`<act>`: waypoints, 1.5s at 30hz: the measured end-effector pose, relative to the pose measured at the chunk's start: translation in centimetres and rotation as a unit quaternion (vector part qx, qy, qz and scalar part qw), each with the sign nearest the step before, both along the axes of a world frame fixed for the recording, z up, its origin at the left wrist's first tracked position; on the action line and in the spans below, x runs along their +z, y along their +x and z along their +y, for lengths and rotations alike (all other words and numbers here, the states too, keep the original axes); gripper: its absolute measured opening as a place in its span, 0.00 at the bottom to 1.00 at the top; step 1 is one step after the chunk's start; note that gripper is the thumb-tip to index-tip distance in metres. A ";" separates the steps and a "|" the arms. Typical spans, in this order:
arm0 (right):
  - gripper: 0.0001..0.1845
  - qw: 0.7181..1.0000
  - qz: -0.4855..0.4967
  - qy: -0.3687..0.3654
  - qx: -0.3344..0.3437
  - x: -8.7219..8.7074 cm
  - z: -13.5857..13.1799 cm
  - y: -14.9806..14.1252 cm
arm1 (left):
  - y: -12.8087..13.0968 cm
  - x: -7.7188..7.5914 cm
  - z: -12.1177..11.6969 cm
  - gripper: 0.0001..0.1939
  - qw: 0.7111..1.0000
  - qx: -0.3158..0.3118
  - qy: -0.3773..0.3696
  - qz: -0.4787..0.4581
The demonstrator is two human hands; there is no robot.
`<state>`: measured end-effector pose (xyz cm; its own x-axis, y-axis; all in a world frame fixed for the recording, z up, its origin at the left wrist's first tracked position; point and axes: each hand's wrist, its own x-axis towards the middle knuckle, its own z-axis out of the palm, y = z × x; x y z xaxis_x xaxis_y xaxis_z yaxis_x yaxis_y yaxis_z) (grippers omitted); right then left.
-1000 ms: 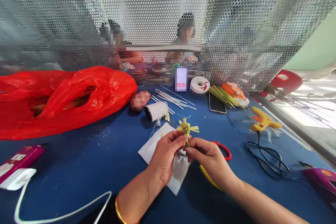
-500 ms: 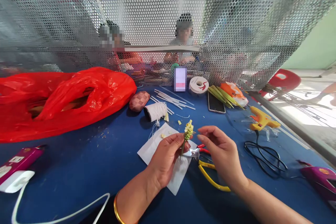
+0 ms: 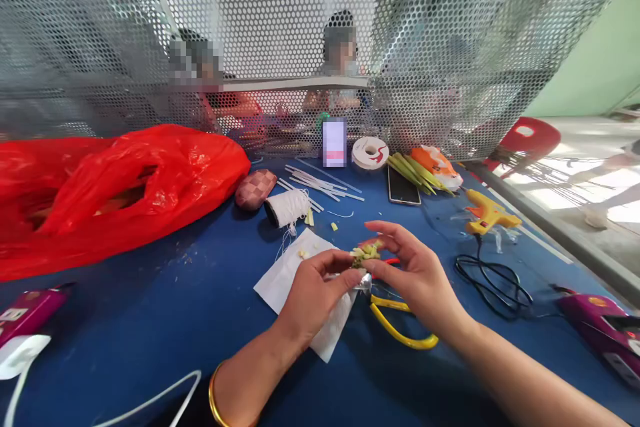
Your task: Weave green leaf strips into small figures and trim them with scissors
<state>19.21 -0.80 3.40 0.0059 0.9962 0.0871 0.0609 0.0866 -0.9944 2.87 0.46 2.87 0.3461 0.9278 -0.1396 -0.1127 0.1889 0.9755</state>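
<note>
A small pale yellow-green flower spike lies between both hands, tilted to the right. My left hand pinches its lower part between thumb and forefinger. The thumb and fingers of my right hand close on its upper side; its stem is hidden. Beneath the hands is a white sheet of paper with small yellowish scraps. A cutter with yellow handles rests below my right palm, and a red-handled tool is partly covered by the fingers.
Behind the hands lie a white thread spool, white sticks, a checkered pouch and a ribbon roll. Green stalks cross a phone. A corded yellow glue gun is right; a red bag fills the left.
My right hand has moved left onto the flower spike, which has tipped from upright toward the right. The whole view has shifted slightly.
</note>
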 end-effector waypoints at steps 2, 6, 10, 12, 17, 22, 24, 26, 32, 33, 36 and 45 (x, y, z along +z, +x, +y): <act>0.24 1.000 -0.001 0.007 -0.011 -0.1 -0.1 -0.3 | -0.1 0.1 0.0 0.09 0.996 0.020 0.052 0.071; 0.22 0.999 0.001 0.013 -0.042 -0.3 -0.4 -0.9 | -0.2 0.0 -0.1 0.06 0.986 0.047 0.088 0.133; 0.20 0.997 0.005 0.023 -0.070 -0.7 -0.5 -1.5 | -0.2 -0.2 0.0 0.03 0.970 0.065 0.157 0.174; 0.19 0.997 -0.009 0.030 -0.076 -0.8 -0.5 -1.6 | -0.2 -0.2 0.1 0.03 0.965 0.065 0.176 0.181; 0.20 0.997 -0.047 0.033 -0.046 -0.5 -0.4 -1.2 | -0.4 0.2 0.3 0.04 0.965 0.062 0.167 0.195; 0.18 0.998 -0.054 0.022 -0.019 0.0 -0.4 -0.8 | -0.4 0.3 0.1 0.05 0.962 0.068 0.172 0.200; 0.16 0.998 -0.051 0.024 -0.038 -0.3 -0.5 -1.0 | -0.3 0.2 -0.1 0.05 0.958 0.085 0.181 0.207; 0.15 0.996 -0.048 0.032 -0.060 -0.8 -0.6 -1.3 | -0.1 0.0 -0.3 0.06 0.950 0.111 0.200 0.214; 0.12 0.990 -0.069 0.062 -0.102 -1.5 -0.5 -1.9 | 0.0 -0.3 -0.4 0.05 0.943 0.135 0.208 0.224; 0.12 0.991 -0.059 0.057 -0.101 -1.4 -0.4 -1.8 | -0.1 -0.2 -0.3 0.04 0.946 0.126 0.197 0.224; 0.13 0.994 -0.032 0.035 -0.095 -0.9 -0.2 -1.6 | -0.3 0.1 0.0 0.03 0.957 0.096 0.175 0.210; 0.11 0.996 -0.022 0.019 -0.079 -0.9 -0.2 -1.5 | -0.4 0.1 -0.1 0.05 0.952 0.104 0.219 0.186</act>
